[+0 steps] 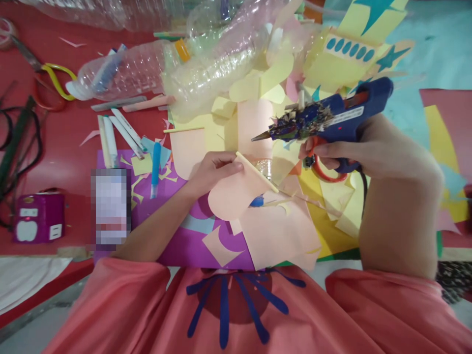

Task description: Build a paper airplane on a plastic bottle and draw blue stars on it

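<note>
Head cam: my L hand [217, 169] pinches a rounded peach paper piece [228, 196] w/ pale-yellow edge strip [257, 172], centre; R hand [383, 147] grips a dark-blue glue gun [342, 120]. Prob. gluing; next needs steady aim.

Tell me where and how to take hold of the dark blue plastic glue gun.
Grip the dark blue plastic glue gun by its handle, coming from the right, as the right hand does. Its pointed nozzle faces left and crusty bits cover the front, so fingers are likely best kept behind those.
</note>
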Action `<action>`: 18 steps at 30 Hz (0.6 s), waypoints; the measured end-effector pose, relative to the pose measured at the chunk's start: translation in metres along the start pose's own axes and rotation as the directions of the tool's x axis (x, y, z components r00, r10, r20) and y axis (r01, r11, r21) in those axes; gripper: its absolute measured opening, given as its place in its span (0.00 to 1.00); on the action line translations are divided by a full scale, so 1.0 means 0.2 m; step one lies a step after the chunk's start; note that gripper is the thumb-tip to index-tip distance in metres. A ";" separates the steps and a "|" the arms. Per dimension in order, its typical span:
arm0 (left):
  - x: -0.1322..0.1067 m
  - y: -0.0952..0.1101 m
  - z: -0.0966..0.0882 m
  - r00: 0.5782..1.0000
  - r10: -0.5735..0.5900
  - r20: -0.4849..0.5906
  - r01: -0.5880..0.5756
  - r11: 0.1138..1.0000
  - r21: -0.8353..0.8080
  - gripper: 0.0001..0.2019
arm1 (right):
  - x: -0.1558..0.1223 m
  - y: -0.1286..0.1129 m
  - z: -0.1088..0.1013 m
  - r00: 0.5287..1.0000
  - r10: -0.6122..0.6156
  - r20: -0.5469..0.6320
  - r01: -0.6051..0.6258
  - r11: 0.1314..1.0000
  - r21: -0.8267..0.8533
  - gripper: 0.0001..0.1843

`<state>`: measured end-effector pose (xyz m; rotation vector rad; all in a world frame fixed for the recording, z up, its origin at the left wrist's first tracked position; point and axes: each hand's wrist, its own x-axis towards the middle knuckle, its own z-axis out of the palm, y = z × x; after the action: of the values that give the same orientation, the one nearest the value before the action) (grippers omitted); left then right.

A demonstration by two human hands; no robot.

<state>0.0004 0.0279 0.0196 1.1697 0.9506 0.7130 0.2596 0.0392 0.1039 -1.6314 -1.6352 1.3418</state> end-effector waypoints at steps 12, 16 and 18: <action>0.00 0.00 0.00 0.999 0.034 0.038 -0.037 0.996 0.086 0.19 | 0.04 0.03 0.07 0.994 0.076 0.079 -0.081 0.995 0.066 0.10; 0.01 -0.01 -0.01 0.997 0.063 0.050 -0.068 0.992 0.110 0.22 | 0.03 0.01 0.08 0.993 0.080 0.083 -0.083 0.996 0.036 0.12; 0.01 -0.02 -0.01 0.997 0.064 0.053 -0.070 0.991 0.114 0.25 | 0.03 0.00 0.09 0.994 0.091 0.052 -0.092 0.996 0.013 0.12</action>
<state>-0.0012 0.0296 0.0157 1.3206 0.9243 0.6868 0.2440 0.0399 0.0946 -1.6944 -1.5927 1.4493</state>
